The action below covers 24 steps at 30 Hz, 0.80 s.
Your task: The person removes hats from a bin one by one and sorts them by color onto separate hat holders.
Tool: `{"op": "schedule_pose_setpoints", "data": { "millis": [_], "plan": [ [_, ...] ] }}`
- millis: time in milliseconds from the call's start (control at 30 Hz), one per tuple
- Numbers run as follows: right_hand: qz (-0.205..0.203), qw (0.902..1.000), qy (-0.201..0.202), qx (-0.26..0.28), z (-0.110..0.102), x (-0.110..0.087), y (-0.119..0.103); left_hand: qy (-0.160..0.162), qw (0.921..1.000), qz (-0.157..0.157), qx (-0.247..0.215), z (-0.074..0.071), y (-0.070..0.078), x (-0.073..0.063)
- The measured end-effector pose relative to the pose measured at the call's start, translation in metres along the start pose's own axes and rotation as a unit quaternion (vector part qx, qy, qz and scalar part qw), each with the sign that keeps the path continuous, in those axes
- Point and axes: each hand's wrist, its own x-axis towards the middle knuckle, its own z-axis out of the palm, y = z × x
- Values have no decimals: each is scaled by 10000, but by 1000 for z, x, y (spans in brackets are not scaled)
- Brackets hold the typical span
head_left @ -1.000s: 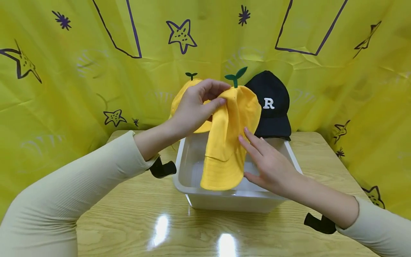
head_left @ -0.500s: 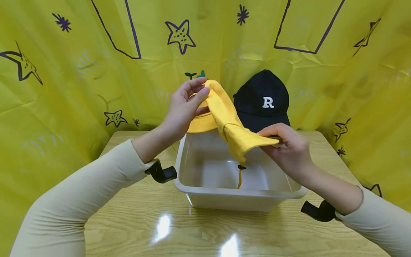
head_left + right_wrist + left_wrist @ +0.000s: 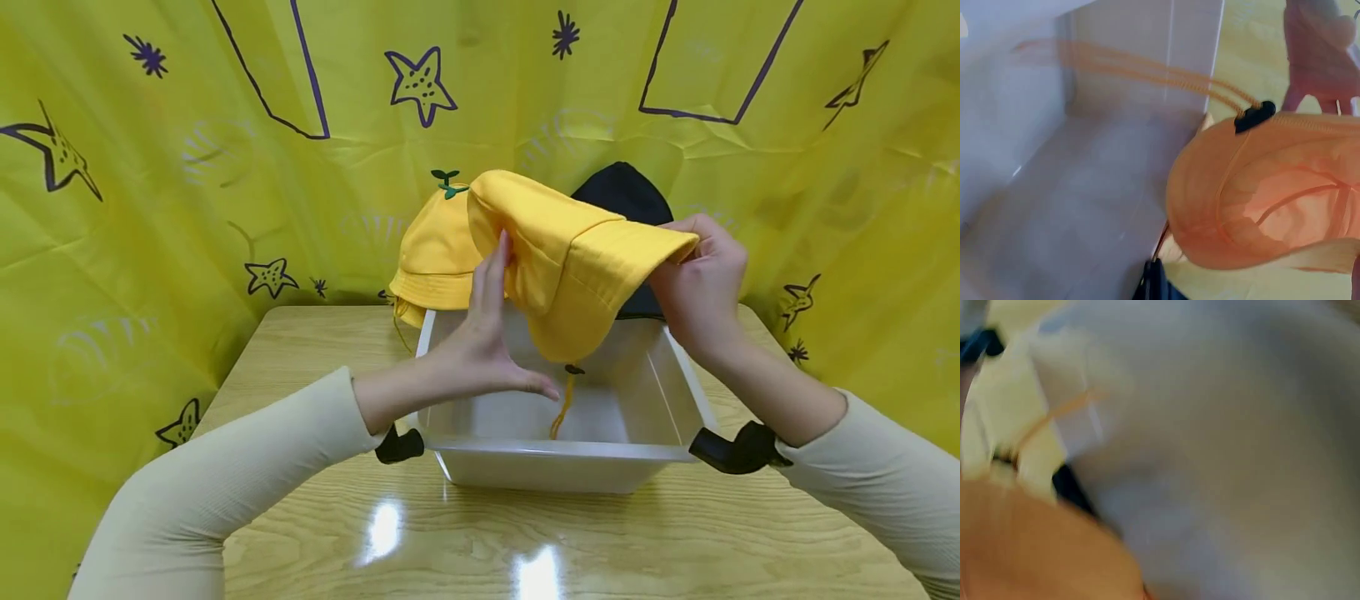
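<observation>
A yellow bucket hat [image 3: 558, 250] with a green sprout on top is held in the air over a white plastic bin [image 3: 558, 450]. My right hand [image 3: 705, 283] pinches its brim on the right. My left hand [image 3: 480, 342] has straight fingers against the crown's left side, the thumb spread well apart below. From the hat hangs a drawcord [image 3: 564, 404] with a black toggle [image 3: 1255, 117], dangling into the bin. The right wrist view shows the hat's hollow inside [image 3: 1304, 200] and my left hand beyond it. Blur hides most detail in the left wrist view.
A second yellow sprout hat [image 3: 431, 250] sits behind the bin's left back corner. At the right back a black cap [image 3: 622, 187] is partly covered by the held hat. All stand on a wooden table [image 3: 315, 492] before a yellow curtain [image 3: 480, 100].
My left hand has let go of its pinch on the crown and moved lower with fingers spread. The right hand has lifted the brim up and rightward, and the hat has opened out from its folded shape.
</observation>
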Motion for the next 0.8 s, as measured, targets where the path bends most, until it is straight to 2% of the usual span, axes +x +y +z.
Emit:
{"op": "schedule_pose_setpoints", "data": {
  "millis": [67,133,267,333,500,600,700,800],
  "plan": [
    [-11,10000,-38,84,6,0,-1,106,9973,-245,680,12,4,-2],
    [-252,9996,-131,95,12,-2,-2,360,9925,-454,1072,20,5,-3],
    [-732,9961,-231,426,21,-6,-4,1004,9840,-370,1426,23,1,0],
    [-794,9950,-198,566,23,-8,-5,1108,9831,-360,1412,19,-2,0],
    [-724,9948,-237,676,27,-9,-4,792,9901,-568,1015,19,-2,2],
    [-681,9944,-362,729,30,-10,-4,744,9916,-616,859,21,-2,4],
    [-623,9944,-308,801,30,-11,-2,629,9911,-619,992,18,-4,4],
    [-524,9946,-137,884,25,-8,2,392,9886,-690,1281,7,-6,2]
  ]
}}
